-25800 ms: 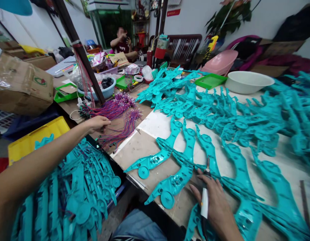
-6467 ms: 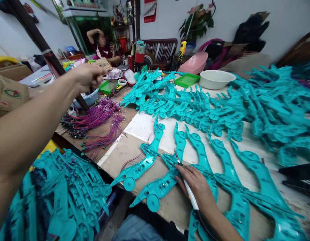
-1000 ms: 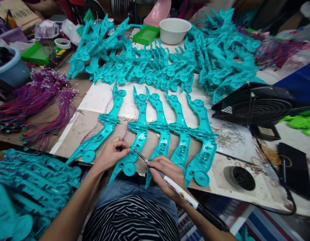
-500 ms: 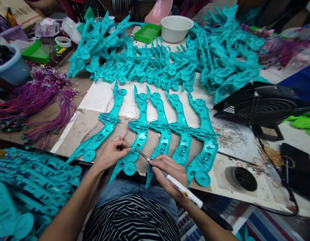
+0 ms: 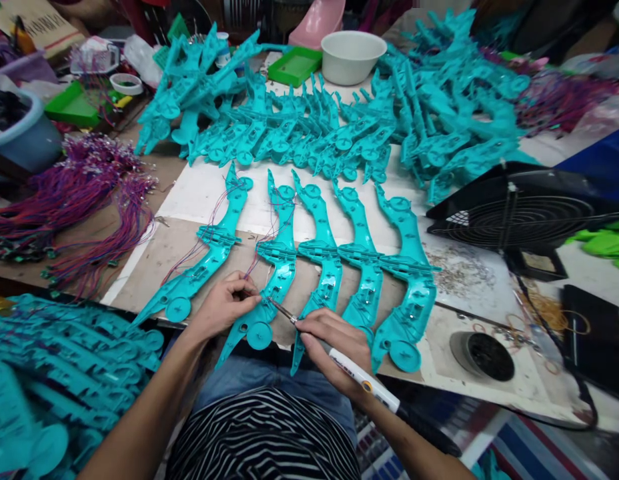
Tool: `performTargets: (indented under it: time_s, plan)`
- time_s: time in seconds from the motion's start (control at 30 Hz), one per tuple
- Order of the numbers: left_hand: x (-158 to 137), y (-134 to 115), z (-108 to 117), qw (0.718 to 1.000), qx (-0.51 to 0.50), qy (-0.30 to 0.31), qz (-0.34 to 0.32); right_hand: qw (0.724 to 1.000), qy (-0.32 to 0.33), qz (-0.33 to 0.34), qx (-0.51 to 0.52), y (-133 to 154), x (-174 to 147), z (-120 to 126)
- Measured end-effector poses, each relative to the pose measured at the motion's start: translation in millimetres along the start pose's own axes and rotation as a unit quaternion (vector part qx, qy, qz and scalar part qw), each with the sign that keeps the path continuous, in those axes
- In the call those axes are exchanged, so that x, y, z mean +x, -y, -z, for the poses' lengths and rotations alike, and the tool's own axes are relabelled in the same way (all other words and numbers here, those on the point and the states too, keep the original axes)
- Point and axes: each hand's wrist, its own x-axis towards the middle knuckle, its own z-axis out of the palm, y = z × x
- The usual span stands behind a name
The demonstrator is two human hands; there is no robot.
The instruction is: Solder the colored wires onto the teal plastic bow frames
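Observation:
My right hand (image 5: 334,343) is closed around the white handle of a soldering iron (image 5: 365,379). Its metal tip touches, or nearly touches, the lower half of a turquoise bow-shaped plastic part (image 5: 283,270), second from the left in a row of several. At that part's left edge, my left hand (image 5: 227,307) is closed in a pinch on thin red and blue wires (image 5: 250,263), whose ends are too small to make out. More wires lie across the leftmost turquoise part (image 5: 209,263). The other parts of the row lie flat to the right.
Piled turquoise parts (image 5: 289,127) stretch across the back; more lie at lower left. Wire bundles (image 5: 109,180) spread at left. A black fan (image 5: 474,207) stands at right, near a dark round pot (image 5: 482,355). Farther back are a white basin (image 5: 353,57) and green tray (image 5: 294,65).
The soldering iron and my right hand have shifted slightly left, the tip moving a little along the same turquoise part. My left hand stays in place.

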Motion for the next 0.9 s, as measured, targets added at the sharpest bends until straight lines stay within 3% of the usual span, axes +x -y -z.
performTargets:
  time_s: [0.47, 0.67, 0.9]
  plan:
    - [-0.1, 0.9, 0.1, 1.000, -0.007, 0.010, 0.002, 0.998, -0.023, -0.034, -0.045, 3.2, 17.3, 13.6]
    - [-0.2, 1.2, -0.2, 1.000, 0.000, 0.011, -0.010, 0.997, 0.002, -0.048, -0.057, -3.0, 39.8, -4.7]
    - [0.3, 3.0, 0.1, 0.999, 0.020, 0.019, -0.030, 0.997, 0.055, -0.011, -0.059, -13.2, 52.7, -26.9]
